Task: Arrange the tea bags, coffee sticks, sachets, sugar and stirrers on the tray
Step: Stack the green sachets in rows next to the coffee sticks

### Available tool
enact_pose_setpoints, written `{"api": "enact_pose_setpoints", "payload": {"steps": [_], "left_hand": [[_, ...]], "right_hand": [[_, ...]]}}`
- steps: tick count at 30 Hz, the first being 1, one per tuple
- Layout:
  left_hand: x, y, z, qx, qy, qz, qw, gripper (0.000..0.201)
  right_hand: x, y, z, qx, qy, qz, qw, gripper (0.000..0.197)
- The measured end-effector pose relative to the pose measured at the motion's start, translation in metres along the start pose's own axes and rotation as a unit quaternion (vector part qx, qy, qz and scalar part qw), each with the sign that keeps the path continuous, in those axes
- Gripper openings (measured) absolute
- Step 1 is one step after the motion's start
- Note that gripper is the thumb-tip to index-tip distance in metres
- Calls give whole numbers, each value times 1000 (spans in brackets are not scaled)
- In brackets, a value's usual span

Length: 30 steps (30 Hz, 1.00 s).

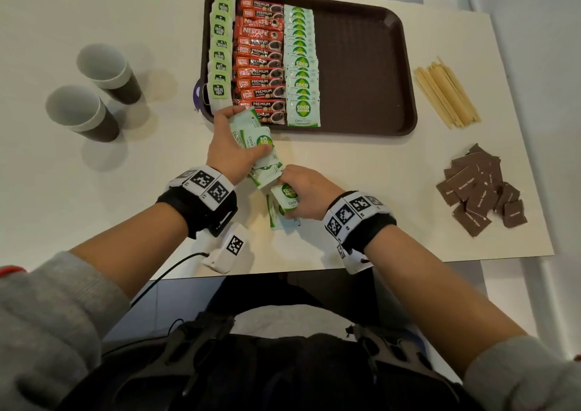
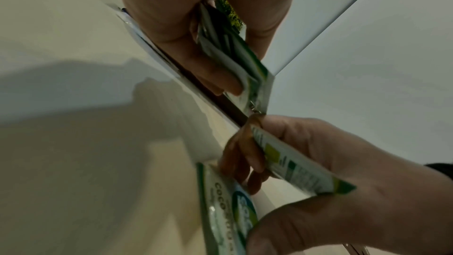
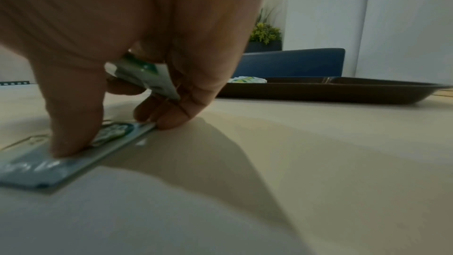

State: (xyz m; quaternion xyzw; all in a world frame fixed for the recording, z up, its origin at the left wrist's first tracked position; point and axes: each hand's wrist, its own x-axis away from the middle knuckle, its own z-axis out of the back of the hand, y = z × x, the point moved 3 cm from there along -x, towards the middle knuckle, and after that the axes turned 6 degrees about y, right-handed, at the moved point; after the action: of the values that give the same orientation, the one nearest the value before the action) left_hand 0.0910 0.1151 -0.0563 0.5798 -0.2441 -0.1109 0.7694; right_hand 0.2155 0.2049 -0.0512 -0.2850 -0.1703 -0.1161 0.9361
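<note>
The brown tray carries a column of green tea bags, a column of red coffee sticks and a column of white-green coco sugar sachets. Just in front of the tray's near left corner, my left hand grips a bunch of the same sachets. My right hand holds one sachet curled in its fingers. Its thumb and fingertips pinch another sachet that lies flat on the table. More loose sachets lie between the hands.
Wooden stirrers lie right of the tray. A heap of brown sugar packets sits near the table's right edge. Two paper cups stand at the left. The tray's right half is bare. A white device lies by the front edge.
</note>
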Motion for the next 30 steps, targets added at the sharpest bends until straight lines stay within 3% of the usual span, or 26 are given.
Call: {"api": "enact_pose_setpoints", "payload": {"steps": [6, 10, 13, 17, 20, 23, 26, 30], "left_hand": [[-7, 3, 1, -4, 1, -13, 1000, 70], [-13, 5, 3, -24, -1, -24, 999, 71], [-18, 6, 5, -28, -23, -23, 999, 69], [-25, 9, 2, -14, -64, -23, 998, 67], [-31, 15, -3, 3, -95, -34, 995, 59], [-38, 26, -8, 18, -101, -33, 994, 51], [-48, 35, -10, 74, -89, 8, 993, 44], [-59, 35, -10, 65, -78, 36, 994, 21]], "right_hand": [[-4, 5, 7, -4, -5, -27, 1000, 49], [-9, 11, 12, -17, 3, -36, 999, 34], [-11, 24, 33, -83, 71, -79, 991, 31], [-16, 37, 73, -242, 184, -99, 948, 29], [-30, 31, 89, -318, 209, -62, 923, 34], [-48, 21, 90, -315, 193, -55, 928, 33], [-62, 16, 90, -311, 210, -64, 925, 23], [-77, 13, 94, -309, 238, -68, 918, 24]]}}
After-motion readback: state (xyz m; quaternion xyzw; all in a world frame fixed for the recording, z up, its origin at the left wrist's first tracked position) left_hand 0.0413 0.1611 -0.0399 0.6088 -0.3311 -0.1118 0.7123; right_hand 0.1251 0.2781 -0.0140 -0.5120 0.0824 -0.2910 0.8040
